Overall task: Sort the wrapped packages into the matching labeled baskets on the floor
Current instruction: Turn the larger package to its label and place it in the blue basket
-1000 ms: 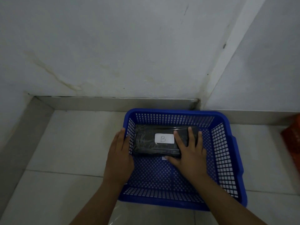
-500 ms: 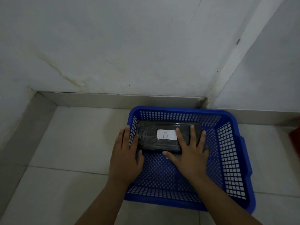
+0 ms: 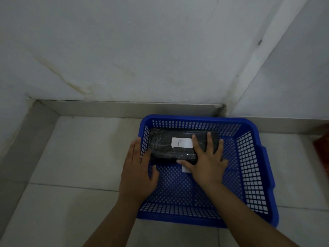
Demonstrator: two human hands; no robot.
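A black wrapped package (image 3: 165, 147) with a white label marked "B" (image 3: 180, 143) lies in the far left corner of the blue mesh basket (image 3: 249, 166) on the floor. My right hand (image 3: 206, 163) is on the package's right end, fingers spread over its top and thumb against its near edge. My left hand (image 3: 137, 172) straddles the basket's left wall, fingers outside and thumb inside. A white label on the basket floor (image 3: 186, 169) peeks out under my right thumb; its letter is hidden.
The basket stands on pale floor tiles (image 3: 80, 157) close to a wall corner with a grey skirting (image 3: 124, 109). A red object (image 3: 322, 150) shows at the right edge of the view.
The package has slid away from me to the basket's far wall under my right hand. My left hand stays on the left wall.
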